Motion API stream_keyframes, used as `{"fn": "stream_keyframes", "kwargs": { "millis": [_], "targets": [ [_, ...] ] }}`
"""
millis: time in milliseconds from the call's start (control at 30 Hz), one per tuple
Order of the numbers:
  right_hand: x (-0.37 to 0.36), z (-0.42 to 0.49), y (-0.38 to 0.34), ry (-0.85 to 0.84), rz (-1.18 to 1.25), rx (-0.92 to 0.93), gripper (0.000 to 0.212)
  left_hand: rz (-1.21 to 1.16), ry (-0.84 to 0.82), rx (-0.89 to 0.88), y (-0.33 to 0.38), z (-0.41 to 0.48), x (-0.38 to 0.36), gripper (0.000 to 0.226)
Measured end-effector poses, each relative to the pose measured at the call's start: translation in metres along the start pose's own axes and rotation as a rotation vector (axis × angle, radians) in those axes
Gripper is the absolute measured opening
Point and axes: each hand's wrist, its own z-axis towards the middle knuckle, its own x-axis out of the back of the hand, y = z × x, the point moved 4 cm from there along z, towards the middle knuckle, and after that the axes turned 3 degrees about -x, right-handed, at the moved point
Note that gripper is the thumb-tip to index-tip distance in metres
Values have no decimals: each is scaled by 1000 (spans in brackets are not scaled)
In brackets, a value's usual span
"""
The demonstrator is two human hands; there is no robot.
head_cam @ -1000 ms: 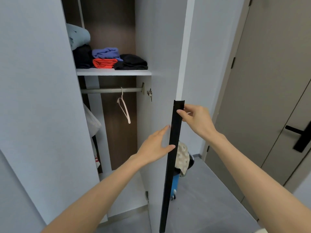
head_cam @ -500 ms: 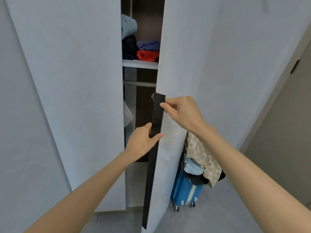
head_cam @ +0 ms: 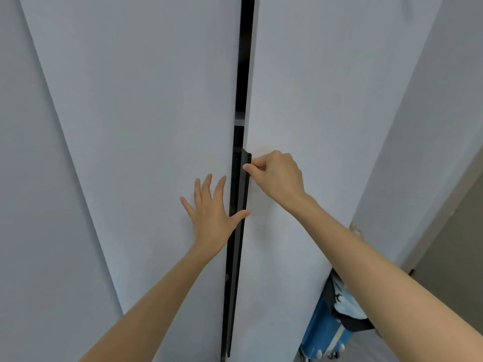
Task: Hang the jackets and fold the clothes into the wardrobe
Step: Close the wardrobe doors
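The wardrobe (head_cam: 287,61) is nearly shut. Its left door (head_cam: 146,152) and right door (head_cam: 295,244) stand w/ only a thin dark gap (head_cam: 245,48) btwn them. The long black handle strip (head_cam: 239,257) on the right door's free edge runs down that gap. Everything below is placed from that strip.

The left hand (head_cam: 211,212) lies just left of the strip, about mid-height. Its fingers are straight and spread, the palm is flat on the left door, and the thumb reaches across onto the strip itself. It grips nothing. The right hand (head_cam: 277,176) is at the strip's top end, fingers curled, thumb and forefinger pinching the strip's edge.

Above the strip, in the gap, a pale shelf edge (head_cam: 239,122) shows; what sits inside is hidden. Low and well right of the strip, a blue suitcase (head_cam: 322,333) stands on the floor w/ a heap of clothes (head_cam: 349,308) draped on top — prob. items not yet folded, though that's a guess.

Handling: the right door is a stiff, flat panel on hinges, so it should swing w/ little force. The strip is the sensible place to hold, esp. near its upper end where the right hand is. The risk is the left thumb — it lies over the narrow gap and could get nipped. The clothes look soft and limp, so they're best lifted from under w/ both hands.
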Motion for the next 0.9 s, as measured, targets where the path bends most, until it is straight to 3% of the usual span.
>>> {"fn": "stream_keyframes", "kwargs": {
  "millis": [133,333,600,900],
  "targets": [
    [-22,28,-2,3,-9,-38,53,14,-14,-24,-15,32,-12,114],
    [-45,57,-1,57,-32,-69,52,26,-51,11,-34,69,-30,122],
    [-61,87,7,55,-52,-80,57,10,24,-32,-38,89,-43,123],
    [-73,89,19,35,-36,-105,45,-4,-9,-16,-36,89,-43,121]
  ]
}}
